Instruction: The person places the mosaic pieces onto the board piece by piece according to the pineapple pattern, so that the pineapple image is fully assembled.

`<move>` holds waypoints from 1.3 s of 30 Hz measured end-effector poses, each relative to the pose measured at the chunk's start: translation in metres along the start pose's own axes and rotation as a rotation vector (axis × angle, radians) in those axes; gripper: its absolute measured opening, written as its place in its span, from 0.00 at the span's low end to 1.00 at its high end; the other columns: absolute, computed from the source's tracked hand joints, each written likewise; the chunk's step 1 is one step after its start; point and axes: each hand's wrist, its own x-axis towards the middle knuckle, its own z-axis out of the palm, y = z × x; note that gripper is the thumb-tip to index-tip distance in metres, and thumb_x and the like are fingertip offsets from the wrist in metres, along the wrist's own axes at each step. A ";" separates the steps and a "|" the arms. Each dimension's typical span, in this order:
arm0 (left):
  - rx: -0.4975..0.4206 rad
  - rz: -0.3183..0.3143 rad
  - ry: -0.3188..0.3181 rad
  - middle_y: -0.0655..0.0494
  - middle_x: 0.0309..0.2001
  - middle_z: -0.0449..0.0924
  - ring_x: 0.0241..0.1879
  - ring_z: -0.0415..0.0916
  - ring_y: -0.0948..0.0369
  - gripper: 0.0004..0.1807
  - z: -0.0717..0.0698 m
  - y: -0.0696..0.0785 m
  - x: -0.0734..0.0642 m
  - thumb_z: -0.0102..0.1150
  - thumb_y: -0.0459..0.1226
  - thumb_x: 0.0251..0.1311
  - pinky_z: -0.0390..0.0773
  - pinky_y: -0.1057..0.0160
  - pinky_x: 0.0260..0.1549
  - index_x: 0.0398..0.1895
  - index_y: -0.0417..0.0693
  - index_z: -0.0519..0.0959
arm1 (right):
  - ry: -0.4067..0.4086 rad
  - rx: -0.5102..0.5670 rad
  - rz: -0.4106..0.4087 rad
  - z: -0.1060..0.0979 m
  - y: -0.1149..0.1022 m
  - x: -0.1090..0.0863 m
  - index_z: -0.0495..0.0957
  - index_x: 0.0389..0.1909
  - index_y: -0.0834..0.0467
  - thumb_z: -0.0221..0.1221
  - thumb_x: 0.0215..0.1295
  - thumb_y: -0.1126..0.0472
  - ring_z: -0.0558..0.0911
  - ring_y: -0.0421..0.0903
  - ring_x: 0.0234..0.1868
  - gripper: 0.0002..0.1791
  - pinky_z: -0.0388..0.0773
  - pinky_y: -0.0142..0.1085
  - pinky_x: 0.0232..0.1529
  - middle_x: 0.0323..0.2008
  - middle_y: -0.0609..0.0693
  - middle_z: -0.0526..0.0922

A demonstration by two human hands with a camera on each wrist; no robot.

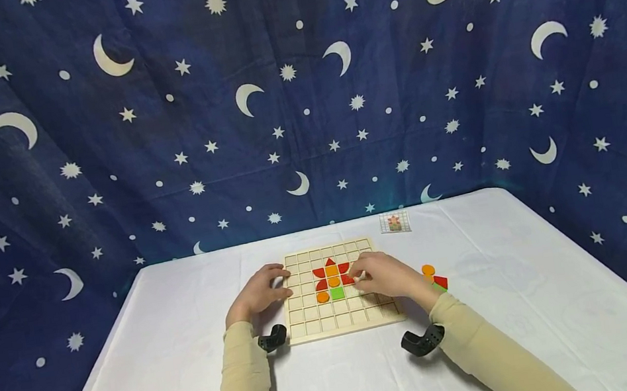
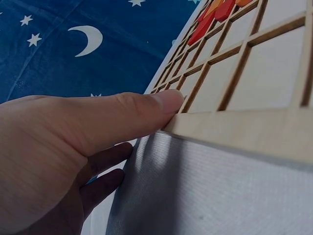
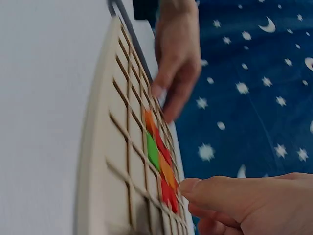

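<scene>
A wooden grid board [image 1: 308, 330] lies on the table with colored pieces in its middle cells. Among them are a red triangle [image 1: 330, 262], an orange square [image 1: 332, 271], orange rounds [image 1: 323, 297] and a green square [image 1: 336, 293]. My left hand [image 1: 259, 291] rests at the board's left edge, its thumb [image 2: 166, 100] stretched onto the rim. Over the right part of the board, my right hand [image 1: 384, 272] has bent fingers, their tips right at the lower right red piece [image 1: 347, 279]. I cannot tell whether they pinch it.
To the right of the board lie loose pieces: an orange round [image 1: 428, 270], a red piece [image 1: 441, 282] and a partly hidden green one. A small pattern card [image 1: 394, 222] stands behind the board's right corner. A dark blue star-patterned cloth [image 1: 303, 123] hangs behind the white table [image 1: 194, 372].
</scene>
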 end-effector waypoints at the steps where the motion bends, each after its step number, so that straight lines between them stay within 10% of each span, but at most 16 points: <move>1: 0.002 -0.001 -0.002 0.41 0.67 0.66 0.68 0.61 0.43 0.25 0.000 0.000 0.000 0.69 0.37 0.57 0.60 0.45 0.67 0.58 0.41 0.78 | 0.000 -0.004 0.018 -0.005 0.004 -0.004 0.84 0.46 0.61 0.64 0.62 0.64 0.77 0.44 0.36 0.12 0.77 0.37 0.39 0.40 0.51 0.82; 19: -0.009 -0.036 -0.003 0.43 0.67 0.66 0.68 0.60 0.44 0.26 0.001 0.000 0.001 0.69 0.38 0.57 0.59 0.45 0.68 0.59 0.42 0.78 | -0.039 0.047 0.305 -0.044 0.067 -0.049 0.82 0.48 0.63 0.64 0.63 0.60 0.78 0.45 0.38 0.15 0.79 0.41 0.42 0.39 0.50 0.84; 39: 0.005 -0.022 0.000 0.42 0.67 0.66 0.68 0.61 0.43 0.25 0.003 -0.001 0.002 0.70 0.37 0.56 0.60 0.45 0.67 0.58 0.42 0.79 | -0.085 0.049 0.380 -0.053 0.091 -0.072 0.82 0.46 0.65 0.62 0.59 0.70 0.79 0.53 0.45 0.14 0.77 0.54 0.52 0.43 0.55 0.84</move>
